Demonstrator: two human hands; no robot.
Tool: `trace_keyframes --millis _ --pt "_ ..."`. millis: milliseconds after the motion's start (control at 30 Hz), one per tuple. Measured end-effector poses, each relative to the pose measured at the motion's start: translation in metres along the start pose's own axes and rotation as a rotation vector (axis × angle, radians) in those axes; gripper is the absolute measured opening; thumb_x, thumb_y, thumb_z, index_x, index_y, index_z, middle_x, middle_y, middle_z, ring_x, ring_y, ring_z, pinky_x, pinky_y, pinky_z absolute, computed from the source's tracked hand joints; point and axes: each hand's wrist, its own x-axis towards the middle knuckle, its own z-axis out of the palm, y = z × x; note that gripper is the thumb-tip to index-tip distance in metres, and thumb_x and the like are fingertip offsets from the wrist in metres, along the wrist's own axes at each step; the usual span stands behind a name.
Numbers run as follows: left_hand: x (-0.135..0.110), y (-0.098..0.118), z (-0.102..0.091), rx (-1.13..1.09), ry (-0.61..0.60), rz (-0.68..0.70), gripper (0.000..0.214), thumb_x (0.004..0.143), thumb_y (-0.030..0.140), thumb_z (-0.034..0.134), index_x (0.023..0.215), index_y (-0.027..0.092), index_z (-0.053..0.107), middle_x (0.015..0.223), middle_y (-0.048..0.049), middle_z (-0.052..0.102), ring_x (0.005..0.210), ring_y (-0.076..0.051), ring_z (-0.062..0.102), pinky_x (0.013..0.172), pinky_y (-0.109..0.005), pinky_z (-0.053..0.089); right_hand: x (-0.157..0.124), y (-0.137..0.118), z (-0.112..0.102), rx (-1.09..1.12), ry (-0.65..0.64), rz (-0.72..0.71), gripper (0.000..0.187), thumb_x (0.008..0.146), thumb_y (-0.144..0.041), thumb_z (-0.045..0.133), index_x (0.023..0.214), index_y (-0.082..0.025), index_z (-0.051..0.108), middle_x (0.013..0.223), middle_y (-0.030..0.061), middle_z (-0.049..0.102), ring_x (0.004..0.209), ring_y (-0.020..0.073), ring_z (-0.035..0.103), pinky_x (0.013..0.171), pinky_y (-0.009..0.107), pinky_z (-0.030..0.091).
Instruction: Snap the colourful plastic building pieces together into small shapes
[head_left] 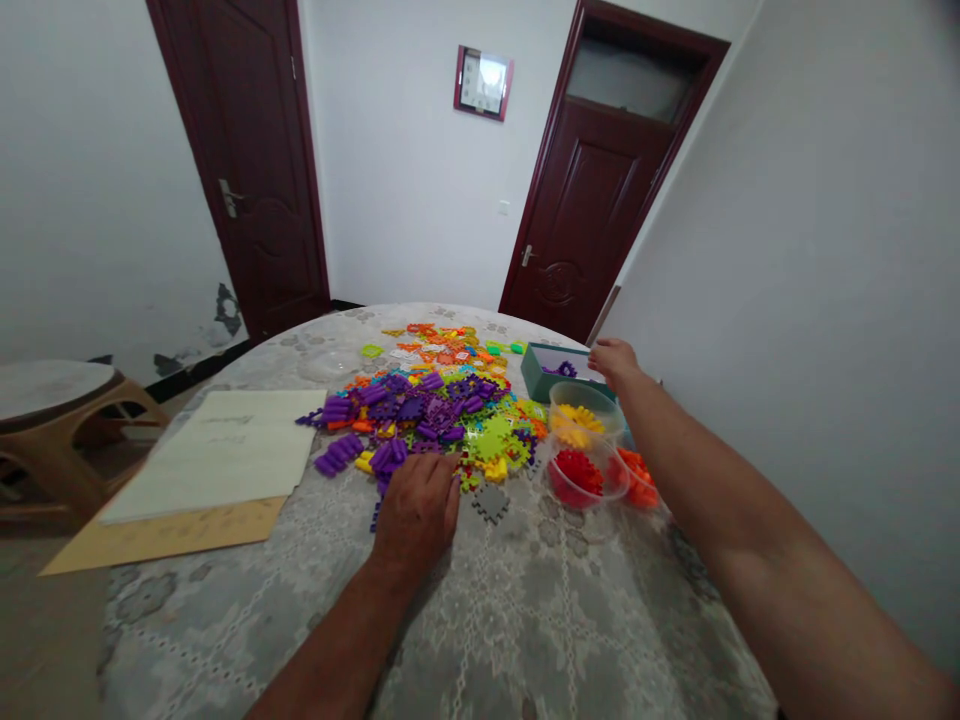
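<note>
My left hand point(420, 500) lies at the near edge of a heap of purple plastic pieces point(409, 405). Its fingers are bent and close together over the pieces; the fingertips are hidden, so what they grip cannot be made out. Stretched far forward, my right hand point(615, 362) is above the right end of a dark green box point(540, 380). Its fingers look loosely apart, with nothing visible in them. Inside the box lies a purple piece point(561, 369). Beside my left hand are a grey toothed piece point(490, 503) and lime-green pieces point(491, 438).
Clear tubs with yellow gears point(577, 425), red gears point(576, 470) and orange pieces point(639, 478) stand below my right forearm. Orange pieces point(442, 350) spread behind the heap. Paper sheets point(225, 440) lie at left on the patterned tablecloth point(510, 620). A stool point(67, 420) stands left.
</note>
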Motion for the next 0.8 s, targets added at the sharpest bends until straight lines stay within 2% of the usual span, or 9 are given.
trace_keyframes --millis 100,200,300,400,467,533,600,667,800 --pt "0.000 0.001 -0.002 0.004 -0.014 -0.012 0.027 0.101 0.018 0.055 0.126 0.018 0.065 0.109 -0.0115 0.070 0.104 -0.030 0.061 0.095 -0.049 0.054 -0.012 -0.009 0.006 0.023 0.037 -0.019 0.037 0.076 -0.011 0.074 0.112 -0.014 0.069 0.093 0.0073 0.070 0.071 0.0134 0.065 0.060 0.023 0.056" --pt "0.000 0.001 -0.004 0.006 -0.031 -0.027 0.026 0.101 0.019 0.054 0.124 0.018 0.066 0.109 -0.0117 0.070 0.105 -0.030 0.061 0.096 -0.049 0.053 -0.047 -0.021 0.012 0.065 0.001 -0.073 0.032 0.080 -0.011 0.068 0.112 -0.016 0.069 0.105 0.0076 0.071 0.081 0.0141 0.069 0.069 0.025 0.059" --pt "0.000 0.001 -0.005 0.011 -0.038 -0.039 0.027 0.100 0.018 0.055 0.124 0.017 0.066 0.109 -0.0122 0.071 0.107 -0.031 0.061 0.097 -0.049 0.052 -0.113 -0.027 0.013 0.014 -0.195 -0.236 0.025 0.088 -0.019 0.064 0.112 -0.017 0.072 0.097 0.0069 0.074 0.081 0.0173 0.071 0.072 0.030 0.060" --pt "0.000 0.000 -0.005 0.022 -0.035 -0.050 0.028 0.099 0.016 0.054 0.124 0.016 0.067 0.109 -0.0125 0.072 0.107 -0.031 0.061 0.098 -0.048 0.052 -0.191 -0.015 0.013 -0.250 -0.466 -0.398 0.027 0.095 -0.024 0.061 0.119 -0.022 0.075 0.087 0.0046 0.075 0.072 0.0190 0.069 0.073 0.035 0.057" --pt "0.000 0.000 -0.005 0.034 -0.038 -0.050 0.029 0.099 0.015 0.053 0.124 0.015 0.068 0.110 -0.0128 0.072 0.107 -0.031 0.061 0.098 -0.048 0.051 -0.236 0.005 0.016 -0.406 -0.550 -0.517 0.023 0.097 -0.025 0.062 0.116 -0.023 0.075 0.098 0.0069 0.076 0.083 0.0216 0.070 0.083 0.039 0.056" --pt "0.001 0.000 -0.006 0.042 -0.050 -0.042 0.030 0.100 0.015 0.052 0.124 0.014 0.068 0.110 -0.0132 0.072 0.107 -0.031 0.061 0.098 -0.048 0.051 -0.266 0.030 0.022 -0.521 -0.607 -0.567 0.025 0.097 -0.023 0.063 0.121 -0.024 0.072 0.113 0.0098 0.075 0.102 0.0252 0.070 0.093 0.040 0.054" --pt "0.002 0.001 -0.007 0.041 -0.069 -0.033 0.029 0.100 0.017 0.052 0.124 0.014 0.068 0.110 -0.0133 0.073 0.107 -0.031 0.062 0.098 -0.048 0.051 -0.281 0.052 0.029 -0.627 -0.608 -0.557 0.031 0.098 -0.027 0.063 0.129 -0.022 0.067 0.125 0.0134 0.071 0.115 0.0282 0.067 0.097 0.041 0.052" --pt "0.002 0.002 -0.007 0.038 -0.080 -0.034 0.028 0.100 0.018 0.052 0.123 0.015 0.068 0.110 -0.0132 0.073 0.107 -0.031 0.062 0.099 -0.048 0.051 -0.285 0.066 0.036 -0.718 -0.585 -0.521 0.036 0.100 -0.033 0.064 0.134 -0.021 0.063 0.130 0.0160 0.068 0.118 0.0302 0.066 0.096 0.041 0.052" --pt "0.001 0.003 -0.008 0.045 -0.107 -0.035 0.028 0.100 0.024 0.056 0.124 0.016 0.068 0.112 -0.0138 0.073 0.109 -0.032 0.062 0.099 -0.050 0.050 -0.281 0.075 0.045 -0.783 -0.570 -0.460 0.037 0.099 -0.038 0.065 0.133 -0.022 0.063 0.129 0.0155 0.067 0.118 0.0309 0.065 0.095 0.040 0.052"
